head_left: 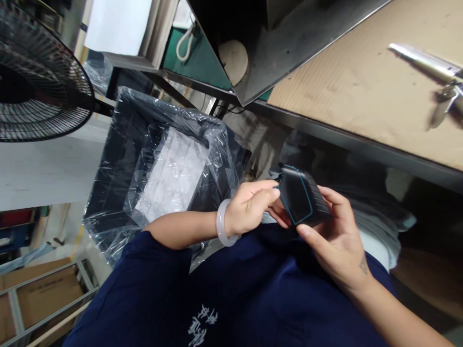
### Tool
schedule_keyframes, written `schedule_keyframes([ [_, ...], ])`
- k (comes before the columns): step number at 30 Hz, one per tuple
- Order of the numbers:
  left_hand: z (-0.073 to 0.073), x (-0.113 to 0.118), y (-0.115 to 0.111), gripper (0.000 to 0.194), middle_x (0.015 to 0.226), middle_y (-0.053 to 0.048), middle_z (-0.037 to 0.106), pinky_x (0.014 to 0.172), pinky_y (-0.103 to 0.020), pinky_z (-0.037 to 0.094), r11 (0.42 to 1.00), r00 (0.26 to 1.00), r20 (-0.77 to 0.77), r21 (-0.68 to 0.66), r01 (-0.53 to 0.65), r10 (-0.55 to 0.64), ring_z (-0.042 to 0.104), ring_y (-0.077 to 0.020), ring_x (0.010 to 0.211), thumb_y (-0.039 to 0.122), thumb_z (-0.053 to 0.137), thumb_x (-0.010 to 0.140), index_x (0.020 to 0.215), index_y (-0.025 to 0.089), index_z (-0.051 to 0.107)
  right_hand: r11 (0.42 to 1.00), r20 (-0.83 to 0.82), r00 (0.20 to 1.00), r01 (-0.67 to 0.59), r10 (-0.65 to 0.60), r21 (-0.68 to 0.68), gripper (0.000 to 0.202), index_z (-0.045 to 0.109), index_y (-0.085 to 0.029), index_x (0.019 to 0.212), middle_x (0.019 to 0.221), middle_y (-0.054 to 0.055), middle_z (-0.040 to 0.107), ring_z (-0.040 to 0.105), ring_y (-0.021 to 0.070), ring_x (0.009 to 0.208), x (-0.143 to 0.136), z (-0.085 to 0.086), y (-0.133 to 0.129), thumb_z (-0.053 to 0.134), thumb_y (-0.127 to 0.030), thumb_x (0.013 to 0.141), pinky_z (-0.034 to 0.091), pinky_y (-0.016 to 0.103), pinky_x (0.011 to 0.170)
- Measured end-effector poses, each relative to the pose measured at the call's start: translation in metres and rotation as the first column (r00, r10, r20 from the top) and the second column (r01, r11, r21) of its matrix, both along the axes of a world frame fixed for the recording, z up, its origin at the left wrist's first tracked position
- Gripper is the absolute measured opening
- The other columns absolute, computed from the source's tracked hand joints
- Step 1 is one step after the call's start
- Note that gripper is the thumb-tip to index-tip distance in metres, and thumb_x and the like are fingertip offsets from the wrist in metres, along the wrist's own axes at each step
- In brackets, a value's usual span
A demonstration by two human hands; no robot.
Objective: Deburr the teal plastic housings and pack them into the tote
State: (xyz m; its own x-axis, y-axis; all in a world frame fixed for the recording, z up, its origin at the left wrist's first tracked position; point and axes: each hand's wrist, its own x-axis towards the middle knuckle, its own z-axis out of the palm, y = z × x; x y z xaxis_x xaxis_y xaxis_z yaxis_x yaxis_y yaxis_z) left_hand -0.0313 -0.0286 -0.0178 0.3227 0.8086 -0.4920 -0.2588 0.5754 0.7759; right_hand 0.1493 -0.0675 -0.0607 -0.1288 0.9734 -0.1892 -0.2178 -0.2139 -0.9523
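A black part (pixel 296 195) with a thin blue outline and a ribbed side is held in front of the dark blue shirt. My right hand (pixel 340 236) grips its right side and lower corner, thumb at the bottom edge. My left hand (pixel 251 207), with a pale bangle at the wrist, pinches the part's left edge between thumb and fingers. The fingertips behind the part are partly hidden. Left of my hands is a dark bin (pixel 119 164) lined with clear plastic, with a crumpled white sheet (pixel 177 173) inside.
A black fan (pixel 47 82) stands at the upper left. The wooden worktop (pixel 361 86) at the upper right bears a metal tool (pixel 423 60). A metal chute (pixel 275 58) juts down at top centre. Cardboard (pixel 50 294) lies in a frame at lower left.
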Motion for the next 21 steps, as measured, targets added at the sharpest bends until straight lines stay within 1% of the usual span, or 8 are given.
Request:
schedule_keyframes([
  [4,-0.0012,0.0003,0.0015,0.036,0.059,-0.003,0.069,0.055,-0.031,0.060,0.999,1.000,0.026,-0.048,-0.015,0.016,0.070,-0.0207,0.055,0.052,0.075,0.081,0.072,0.019,0.066,0.999,0.002,1.000,-0.010,0.010,-0.036,0.057,0.058,-0.035,0.134,0.132,0.006,0.064,0.065,0.0231,0.120,0.0008,0.0009,0.0000,0.086,-0.034,0.085,0.059,0.037,0.099],
  [9,-0.0019,-0.0021,0.0018,0.031,0.059,-0.004,0.070,0.056,-0.033,0.061,0.999,0.997,0.077,-0.031,-0.016,0.019,0.071,-0.0222,0.056,0.048,0.071,0.082,0.073,0.018,0.068,1.000,-0.003,1.000,-0.019,0.019,-0.012,0.057,0.058,-0.036,0.135,0.132,0.005,0.066,0.066,0.0234,0.121,0.0015,0.0002,-0.0009,0.086,-0.034,0.085,0.058,0.038,0.099],
  [12,-0.0013,-0.0040,0.0013,0.027,0.064,-0.005,0.074,0.059,-0.034,0.062,0.999,0.999,0.035,-0.041,0.002,0.000,0.073,-0.0229,0.059,0.044,0.070,0.081,0.072,0.019,0.069,0.998,-0.001,0.999,-0.039,0.039,-0.053,0.058,0.057,-0.035,0.137,0.136,0.007,0.065,0.064,0.0274,0.125,0.0027,0.0006,-0.0015,0.085,-0.039,0.086,0.057,0.044,0.103],
  [16,0.0002,-0.0058,0.0017,0.024,0.068,-0.006,0.076,0.061,-0.033,0.062,0.999,0.999,0.022,-0.035,0.029,-0.028,0.075,-0.0229,0.063,0.042,0.069,0.080,0.073,0.019,0.070,0.994,0.010,0.998,-0.055,0.056,-0.100,0.061,0.056,-0.034,0.138,0.141,0.008,0.063,0.060,0.0308,0.131,0.0048,0.0017,-0.0021,0.084,-0.044,0.085,0.051,0.051,0.112],
  [18,0.0008,-0.0064,0.0022,0.022,0.068,-0.006,0.076,0.061,-0.033,0.061,0.999,0.999,0.030,-0.029,0.034,-0.034,0.075,-0.0226,0.063,0.040,0.069,0.079,0.073,0.019,0.069,0.993,-0.003,0.998,-0.060,0.060,-0.106,0.060,0.056,-0.034,0.138,0.141,0.007,0.063,0.059,0.0304,0.132,0.0057,0.0019,-0.0021,0.084,-0.044,0.086,0.049,0.051,0.113],
  [21,0.0014,-0.0069,0.0026,0.020,0.069,-0.006,0.077,0.062,-0.033,0.061,0.999,0.998,0.045,-0.017,0.034,-0.033,0.074,-0.0226,0.063,0.037,0.069,0.080,0.073,0.018,0.070,0.992,-0.032,0.998,-0.066,0.063,-0.108,0.058,0.057,-0.035,0.137,0.139,0.006,0.064,0.061,0.0292,0.130,0.0066,0.0020,-0.0019,0.084,-0.042,0.086,0.050,0.050,0.112],
])
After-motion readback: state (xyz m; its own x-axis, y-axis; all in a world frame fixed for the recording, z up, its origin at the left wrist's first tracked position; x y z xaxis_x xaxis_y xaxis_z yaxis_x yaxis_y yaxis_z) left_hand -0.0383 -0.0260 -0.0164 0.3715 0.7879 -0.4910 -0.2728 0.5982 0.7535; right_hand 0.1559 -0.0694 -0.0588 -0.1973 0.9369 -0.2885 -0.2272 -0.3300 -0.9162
